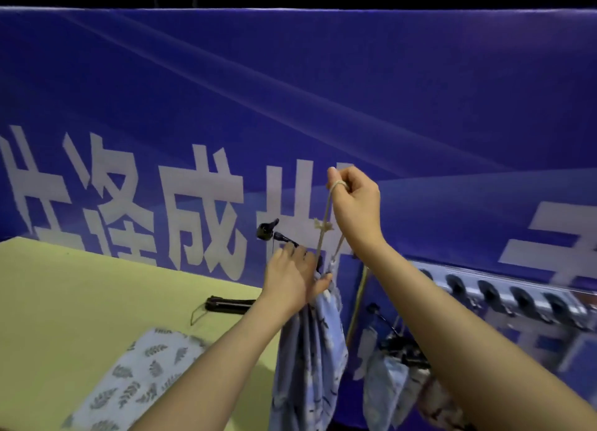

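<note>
Head view: the blue printed drawstring bag (310,350) hangs in mid-air in front of the blue banner (323,91), just right of the table (80,295) edge. The left hand (290,282) grips its gathered neck, fingers and thumb curled round the cloth. From the neck the beige cord (326,217) runs straight up, with a knot partway along, to the right hand (355,204). That hand has the loop hooked round 1 finger and the other fingers curled in.

It looks to me like the mouth is being cinched shut. To do it well, the left hand should hold the neck firm while the right pulls straight up on both strands together, so the cloth bunches evenly.

Just to the right, a rail of hooks (504,298) carries other bags (387,379). On the yellow-green table lie a leaf-print pouch (142,375) and a folded black stand (229,304).
</note>
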Motion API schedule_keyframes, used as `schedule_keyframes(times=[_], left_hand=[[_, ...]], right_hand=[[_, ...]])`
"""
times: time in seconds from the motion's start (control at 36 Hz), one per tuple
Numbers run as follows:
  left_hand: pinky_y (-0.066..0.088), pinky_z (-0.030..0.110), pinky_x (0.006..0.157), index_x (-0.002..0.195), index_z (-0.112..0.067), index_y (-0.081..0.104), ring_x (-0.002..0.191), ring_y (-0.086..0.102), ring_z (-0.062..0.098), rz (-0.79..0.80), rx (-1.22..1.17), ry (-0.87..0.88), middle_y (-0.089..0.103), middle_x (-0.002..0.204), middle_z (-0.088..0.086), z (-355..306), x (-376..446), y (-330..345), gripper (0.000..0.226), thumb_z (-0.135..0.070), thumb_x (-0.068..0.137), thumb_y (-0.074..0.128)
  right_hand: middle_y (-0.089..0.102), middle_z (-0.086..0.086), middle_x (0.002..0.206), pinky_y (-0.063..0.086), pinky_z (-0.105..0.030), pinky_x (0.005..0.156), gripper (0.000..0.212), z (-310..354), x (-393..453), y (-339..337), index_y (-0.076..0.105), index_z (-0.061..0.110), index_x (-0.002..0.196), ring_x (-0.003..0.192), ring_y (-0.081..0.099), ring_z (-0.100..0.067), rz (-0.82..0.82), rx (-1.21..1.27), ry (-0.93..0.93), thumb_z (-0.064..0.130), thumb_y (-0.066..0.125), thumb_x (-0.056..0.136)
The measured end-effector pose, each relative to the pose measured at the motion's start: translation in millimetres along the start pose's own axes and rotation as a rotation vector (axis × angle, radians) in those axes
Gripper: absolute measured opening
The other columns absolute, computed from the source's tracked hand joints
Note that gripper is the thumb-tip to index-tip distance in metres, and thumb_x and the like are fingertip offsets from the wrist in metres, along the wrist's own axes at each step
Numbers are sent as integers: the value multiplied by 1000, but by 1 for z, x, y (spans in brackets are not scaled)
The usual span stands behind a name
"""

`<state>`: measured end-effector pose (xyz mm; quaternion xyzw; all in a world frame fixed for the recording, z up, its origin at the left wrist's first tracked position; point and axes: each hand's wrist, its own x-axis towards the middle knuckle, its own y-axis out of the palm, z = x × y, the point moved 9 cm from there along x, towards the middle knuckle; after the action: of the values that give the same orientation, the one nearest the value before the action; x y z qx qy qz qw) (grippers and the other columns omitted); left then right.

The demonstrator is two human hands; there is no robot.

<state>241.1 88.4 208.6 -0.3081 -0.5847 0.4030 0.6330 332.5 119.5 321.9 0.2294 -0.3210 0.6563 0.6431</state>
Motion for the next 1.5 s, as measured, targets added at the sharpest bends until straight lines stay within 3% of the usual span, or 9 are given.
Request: schedule_keyframes(times=[0.11, 0.33, 0.5, 0.58, 0.78, 0.92, 1.17, 1.31, 1.5], left_hand=[[31, 40, 94, 101, -9, 55, 113, 43, 30, 254, -177, 26, 54, 112, 11, -54, -15, 31, 56, -61, 90, 37], [25, 39, 106, 130, -21, 47, 132, 31, 25, 306, -472, 110, 36, 145, 2, -150, -44, 54, 52, -54, 90, 49], [18, 29, 118, 102, -6, 69, 136, 38, 20, 529, -1087, 62, 62, 126, 6, -222, -57, 85, 29, -29, 87, 59], [8, 24, 111, 116, -5, 63, 142, 23, 15, 637, -841, 94, 46, 144, 1, -249, -58, 103, 33, -27, 98, 47], [16, 35, 110, 124, -17, 57, 129, 42, 19, 619, -365, 257, 52, 135, 4, -267, -52, 123, 42, -32, 102, 25], [22, 43, 105, 139, -20, 39, 125, 40, 28, 621, -149, 322, 47, 135, 5, -272, -51, 135, 40, -22, 102, 25], [7, 50, 115, 133, -16, 39, 124, 43, 29, 774, -386, 266, 57, 123, 10, -280, -49, 165, 51, -49, 100, 18], [11, 48, 114, 116, -15, 44, 109, 55, 28, 745, -537, 227, 65, 102, 10, -286, -43, 187, 50, -54, 98, 19], [15, 45, 110, 120, -15, 43, 123, 46, 24, 816, -517, 249, 61, 117, 7, -318, -44, 210, 43, -47, 100, 23]], right_hand=[[43, 12, 43, 30, -16, 49, 33, -17, -17, -32, 57, 4, 69, 44, 38, -3, 161, -27, 31, 23, 54, 96], [49, -18, 59, 35, -15, 51, 29, -61, -70, -88, 62, 3, 70, 50, 39, -8, 353, -42, 140, 20, 58, 93], [37, -2, 51, 27, -12, 45, 29, -82, -86, -147, 62, -3, 73, 43, 29, -4, 289, -42, 229, 16, 56, 95], [39, -10, 56, 28, -14, 45, 30, -93, -91, -170, 61, -6, 74, 46, 30, -7, 247, -43, 258, 16, 56, 95], [51, -19, 54, 37, -22, 52, 30, -112, -95, -216, 60, 2, 70, 52, 45, -12, 26, -2, 299, 19, 57, 95], [38, -8, 54, 30, -19, 48, 32, -128, -96, -222, 59, -3, 72, 50, 33, -12, 7, -34, 313, 19, 56, 95], [47, -8, 57, 51, -43, 64, 36, -179, -95, -236, 49, 9, 66, 59, 50, -23, -97, 25, 455, 31, 71, 83], [39, -1, 37, 51, -28, 56, 55, -204, -106, -249, 37, 10, 43, 38, 43, -15, -140, 25, 581, 28, 71, 83], [62, -21, 72, 54, -24, 54, 32, -234, -118, -259, 63, -16, 87, 50, 63, -10, 4, 205, 699, 16, 63, 89]])
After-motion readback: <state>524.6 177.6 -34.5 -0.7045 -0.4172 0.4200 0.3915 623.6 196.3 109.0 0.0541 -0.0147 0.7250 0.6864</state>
